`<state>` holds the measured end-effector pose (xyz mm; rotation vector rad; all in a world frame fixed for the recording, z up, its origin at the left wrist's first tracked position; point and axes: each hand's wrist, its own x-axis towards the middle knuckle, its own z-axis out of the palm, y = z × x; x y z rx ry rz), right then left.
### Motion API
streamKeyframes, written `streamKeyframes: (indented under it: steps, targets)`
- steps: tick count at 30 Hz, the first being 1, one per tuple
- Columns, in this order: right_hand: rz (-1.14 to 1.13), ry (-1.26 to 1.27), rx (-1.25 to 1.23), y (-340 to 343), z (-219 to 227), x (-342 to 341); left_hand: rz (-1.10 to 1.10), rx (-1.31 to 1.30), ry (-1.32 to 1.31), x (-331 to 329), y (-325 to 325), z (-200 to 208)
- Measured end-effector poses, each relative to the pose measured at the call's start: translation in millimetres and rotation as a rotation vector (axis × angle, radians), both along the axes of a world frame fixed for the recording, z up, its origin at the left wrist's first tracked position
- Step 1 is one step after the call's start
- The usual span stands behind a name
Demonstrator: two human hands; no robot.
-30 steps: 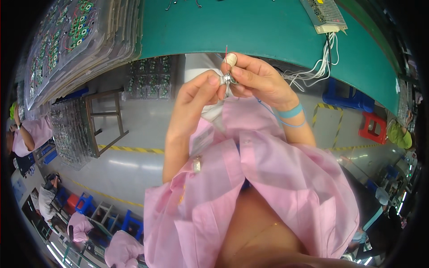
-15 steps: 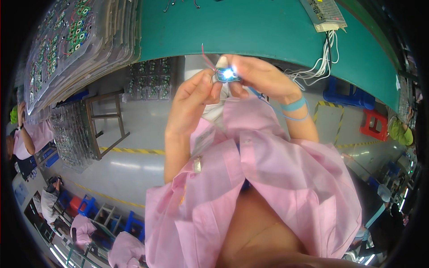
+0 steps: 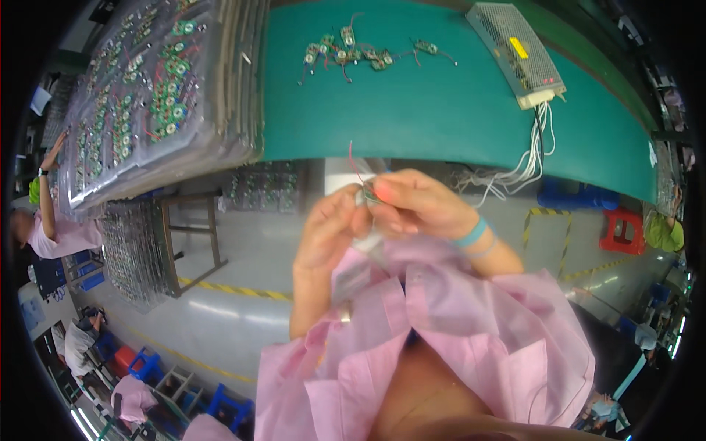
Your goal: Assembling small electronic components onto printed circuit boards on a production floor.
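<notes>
Both hands meet in front of my chest, just off the near edge of the green table. Between them is a small green circuit board (image 3: 370,194), mostly covered by fingers, with a thin red wire sticking up from it. My left hand (image 3: 329,229) is closed, pinching the board's left side. From the right, my right hand (image 3: 421,203) grips the same board with thumb and fingers, and a reddish glow shows at the thumb tip. A light-blue wristband (image 3: 471,232) circles my right wrist.
Stacked clear trays (image 3: 173,128) of circuit boards stand on the table's left. Several loose wired boards (image 3: 346,53) lie at the back of the green table (image 3: 382,117). At right, a perforated metal power supply (image 3: 515,51) trails white cables (image 3: 535,147). A red stool (image 3: 622,231) stands beyond.
The bright white light on the board no longer shows; a reddish glow at my right thumb does. My view has shifted, showing more of the table, with my hands lower in the picture.
</notes>
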<state>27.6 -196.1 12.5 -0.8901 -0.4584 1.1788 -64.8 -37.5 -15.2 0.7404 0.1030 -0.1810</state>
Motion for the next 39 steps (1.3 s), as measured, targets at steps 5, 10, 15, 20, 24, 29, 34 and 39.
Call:
streamKeyframes:
  steps: [5, 10, 15, 20, 24, 29, 34, 39]
  targets:
    - [-0.061, 0.294, 0.108, 7.9, 2.7, -7.2, 0.06, -0.013, 0.043, -8.3, 1.9, -14.0]
    - [-0.068, 0.381, 0.169, 26.7, 6.6, -7.9, 0.009, -0.231, -0.062, -7.8, 12.8, -23.8]
    - [0.016, 0.241, 0.104, 29.1, 22.0, 1.9, 0.09, -0.138, -0.057, -2.1, 13.8, -0.6]
    - [0.031, 0.141, 0.088, 30.3, 18.2, 6.3, 0.122, -0.029, -0.054, 2.1, 12.7, 5.6]
    - [0.022, -0.329, 0.033, 31.0, 28.1, 9.8, 0.129, -0.057, -0.083, -0.7, 20.5, -6.6]
    - [-0.031, 0.547, 0.547, 21.7, 27.2, 28.9, 0.087, -0.201, -0.189, -6.8, 24.3, -24.9]
    - [-0.26, -0.544, -0.121, 35.4, 37.1, 37.9, 0.244, -0.147, -0.06, -10.8, 23.9, -26.9]
    - [-0.39, -1.462, -0.581, 78.1, -31.2, 59.3, 0.29, -0.064, 0.004, 1.2, 20.6, -20.8]
